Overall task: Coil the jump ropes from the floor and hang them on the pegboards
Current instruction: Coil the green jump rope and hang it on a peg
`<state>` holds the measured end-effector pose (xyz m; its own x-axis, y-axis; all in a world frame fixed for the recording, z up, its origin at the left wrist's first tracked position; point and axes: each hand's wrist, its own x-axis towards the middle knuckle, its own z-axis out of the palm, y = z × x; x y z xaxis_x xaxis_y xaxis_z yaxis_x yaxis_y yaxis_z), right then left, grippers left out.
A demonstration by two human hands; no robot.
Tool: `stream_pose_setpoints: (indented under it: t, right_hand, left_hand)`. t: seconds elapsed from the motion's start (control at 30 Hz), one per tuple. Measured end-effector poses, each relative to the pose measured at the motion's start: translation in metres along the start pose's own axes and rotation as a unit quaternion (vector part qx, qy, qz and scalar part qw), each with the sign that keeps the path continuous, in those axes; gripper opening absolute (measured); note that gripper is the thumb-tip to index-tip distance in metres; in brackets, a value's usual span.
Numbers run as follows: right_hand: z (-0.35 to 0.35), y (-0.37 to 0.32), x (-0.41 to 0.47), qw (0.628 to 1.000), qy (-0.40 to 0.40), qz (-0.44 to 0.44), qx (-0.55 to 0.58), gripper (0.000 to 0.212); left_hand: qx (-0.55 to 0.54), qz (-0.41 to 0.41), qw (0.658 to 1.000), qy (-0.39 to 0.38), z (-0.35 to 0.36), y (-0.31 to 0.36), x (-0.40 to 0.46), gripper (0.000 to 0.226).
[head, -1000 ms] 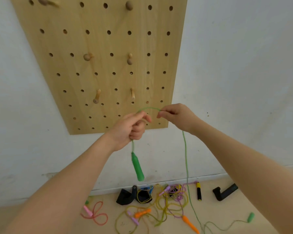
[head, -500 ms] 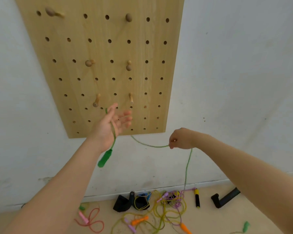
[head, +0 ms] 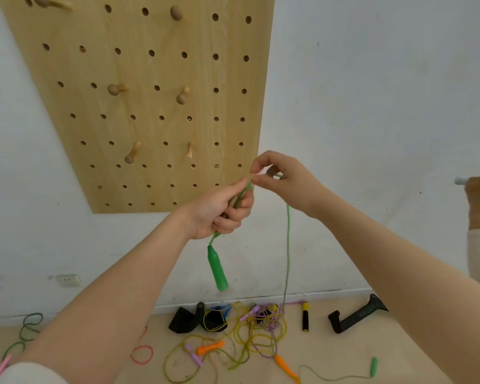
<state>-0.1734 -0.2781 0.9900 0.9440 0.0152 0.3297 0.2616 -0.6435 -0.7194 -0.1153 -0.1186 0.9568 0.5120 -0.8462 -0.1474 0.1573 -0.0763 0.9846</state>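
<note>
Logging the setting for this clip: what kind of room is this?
Probably a plain indoor room set up for storing exercise gear: a wooden pegboard on a bare white wall, with tangled jump ropes on the floor.

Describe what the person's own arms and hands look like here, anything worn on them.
Both forearms are bare from elbow to wrist, with no watch, bracelet, ring or glove visible on the left hand or the right hand. A pale white sleeve edge shows at the bottom left corner, at the left upper arm. The right arm's sleeve is out of frame.
</note>
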Motion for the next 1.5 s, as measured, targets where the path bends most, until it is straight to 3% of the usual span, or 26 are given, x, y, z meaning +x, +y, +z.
stream_pose_setpoints:
  t: [0.1, 0.27, 0.4, 0.57, 0.67, 0.73, 0.8, 0.87, 0.93, 0.97, 1.03, 1.13, 1.2, 1.37, 1.43, 1.5]
  right_hand:
    - [-0.004, 0.011, -0.009, 0.99, -0.118, 0.007, 0.081, 0.021]
    - [-0.006, 0.015, -0.008, 0.988, -0.083, 0.006, 0.128, 0.029]
    - [0.004, 0.01, 0.009, 0.975, -0.068, 0.011, 0.213, 0.033]
    - [0.031, 0.013, 0.032, 0.954, -0.148, 0.021, 0.26, 0.023]
    - [0.038, 0.029, 0.049, 0.951, -0.137, 0.058, 0.273, 0.015]
    - [0.048, 0.038, 0.06, 0.975, -0.096, 0.078, 0.183, 0.017]
    - [0.07, 0.039, 0.071, 0.993, -0.098, 0.057, -0.017, 0.02]
    - [0.099, 0.026, 0.074, 0.958, -0.206, 0.012, -0.2, 0.024]
    - [0.125, 0.005, 0.072, 0.885, -0.332, -0.024, -0.327, 0.032]
    - [0.135, -0.006, 0.07, 0.853, -0.376, -0.036, -0.361, 0.036]
    - [0.145, -0.031, 0.07, 0.832, -0.417, -0.066, -0.36, 0.04]
    - [0.146, -0.063, 0.078, 0.871, -0.385, -0.133, -0.275, 0.028]
    - [0.143, -0.075, 0.091, 0.902, -0.326, -0.168, -0.228, 0.016]
    - [0.131, -0.073, 0.118, 0.972, -0.17, -0.147, -0.075, 0.009]
    - [0.129, -0.067, 0.123, 0.986, -0.121, -0.118, 0.006, 0.004]
    - [0.131, -0.06, 0.126, 0.987, -0.112, -0.107, 0.048, 0.012]
  left_hand:
    - [-0.04, 0.019, 0.999, -0.018, 0.011, 0.002, 0.004, 0.047]
    - [-0.091, 0.105, 0.99, 0.031, 0.013, -0.007, 0.002, 0.046]
    - [-0.216, 0.198, 0.953, 0.079, 0.008, -0.015, -0.006, 0.043]
    - [-0.288, 0.282, 0.91, 0.095, -0.013, -0.008, -0.031, 0.042]
    - [-0.311, 0.32, 0.886, 0.123, -0.039, 0.004, -0.055, 0.039]
    - [-0.305, 0.329, 0.878, 0.165, -0.06, 0.01, -0.07, 0.035]
    - [-0.289, 0.315, 0.879, 0.213, -0.078, 0.011, -0.08, 0.035]
    - [-0.28, 0.295, 0.878, 0.254, -0.091, 0.008, -0.084, 0.037]
    - [-0.273, 0.268, 0.874, 0.299, -0.105, 0.005, -0.084, 0.04]
    - [-0.266, 0.253, 0.875, 0.314, -0.112, 0.003, -0.084, 0.041]
    - [-0.22, 0.208, 0.892, 0.336, -0.129, -0.004, -0.084, 0.043]
    - [-0.072, 0.114, 0.928, 0.347, -0.149, -0.021, -0.086, 0.044]
    - [-0.034, 0.07, 0.944, 0.319, -0.154, -0.027, -0.088, 0.041]
    - [-0.063, 0.055, 0.978, 0.189, -0.15, -0.019, -0.098, 0.032]
    - [-0.08, 0.069, 0.984, 0.145, -0.149, -0.013, -0.1, 0.028]
    - [-0.097, 0.071, 0.985, 0.12, -0.149, -0.009, -0.1, 0.026]
